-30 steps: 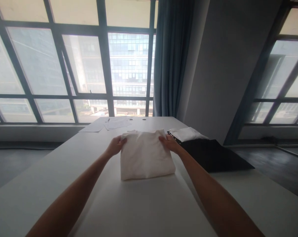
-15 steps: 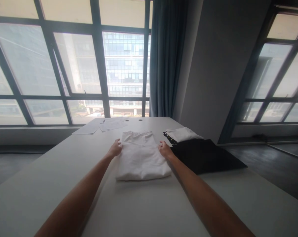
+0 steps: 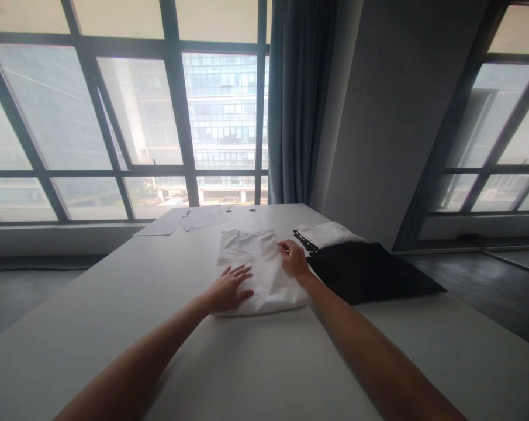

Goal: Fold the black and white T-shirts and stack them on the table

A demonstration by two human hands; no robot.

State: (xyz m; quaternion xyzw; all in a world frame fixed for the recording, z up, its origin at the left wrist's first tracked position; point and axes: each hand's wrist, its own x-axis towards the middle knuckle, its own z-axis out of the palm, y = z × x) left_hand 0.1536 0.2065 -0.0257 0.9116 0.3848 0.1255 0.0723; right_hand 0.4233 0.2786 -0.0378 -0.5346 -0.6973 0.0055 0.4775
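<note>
A folded white T-shirt (image 3: 264, 280) lies on the table before me, its far part wrinkled and its near edge rounded. My left hand (image 3: 230, 288) rests flat on its left side, fingers spread and palm down. At the shirt's right edge my right hand (image 3: 294, 258) is closed, with thumb and fingers pinching the cloth there. The fabric pulls into soft creases between the two hands.
A black garment (image 3: 373, 272) lies on the table to the right, beside a folded white cloth (image 3: 329, 234) on a black piece with light dots. Paper sheets (image 3: 200, 218) lie at the far left of the white table (image 3: 246, 368). Windows and a curtain (image 3: 294, 105) stand behind.
My left hand has moved from the shirt's left edge onto its top and spread flat. My right hand has shifted slightly forward along the right edge and pinches the cloth.
</note>
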